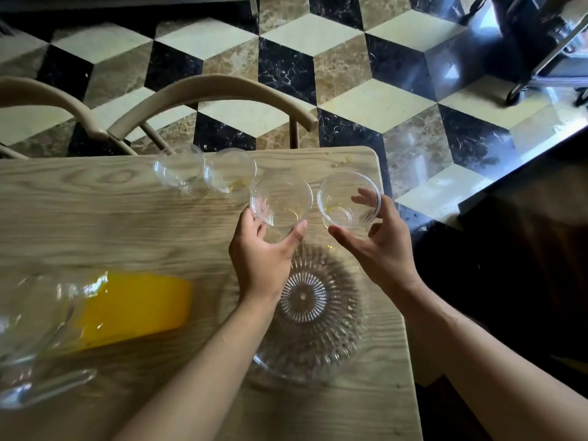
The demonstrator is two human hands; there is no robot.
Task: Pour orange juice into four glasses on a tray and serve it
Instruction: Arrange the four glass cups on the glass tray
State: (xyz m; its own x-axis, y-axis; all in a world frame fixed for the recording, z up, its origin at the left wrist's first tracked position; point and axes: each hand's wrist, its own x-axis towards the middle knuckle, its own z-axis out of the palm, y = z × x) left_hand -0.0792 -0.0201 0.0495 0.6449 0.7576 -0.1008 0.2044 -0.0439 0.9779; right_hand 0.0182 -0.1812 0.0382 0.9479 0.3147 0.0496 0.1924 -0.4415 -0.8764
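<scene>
Head view: four clear glasses stand in a loose row at the far side of the wooden table [95, 218], none on the tray yet. Glass tray [307, 316], ribbed, round, sits near the table's right edge, nearer the person than the glasses, w/ nothing on it. Jug of orange juice [127, 308] is at the left, well apart from the tray; blurred, so its exact pose is hard to read.

Handling: the glasses look thin-walled, light, empty or w/ only a trace of yellow at the bottom. Smooth and fragile, so prob. slippery if wet; best held around the wall below the rim, thumb opposite fingers, not pinched at the lip. Tray is glass too, likely heavy once loaded, so needs both hands under the rim.

Left hand [264, 256] wraps the third glass [281, 202], thumb on its near-right side, fingers on its left side; seems closed around it. Right hand [378, 246] is at the fourth glass [349, 201], fingers spread wide, thumb just near the glass's side, one fingertip over the rim; a firm hold isn't clear. Both forearms reach forward, the left crossing over the tray. Far-left glass [179, 169] and second glass [229, 170] stand untouched, just beside each other.
</scene>
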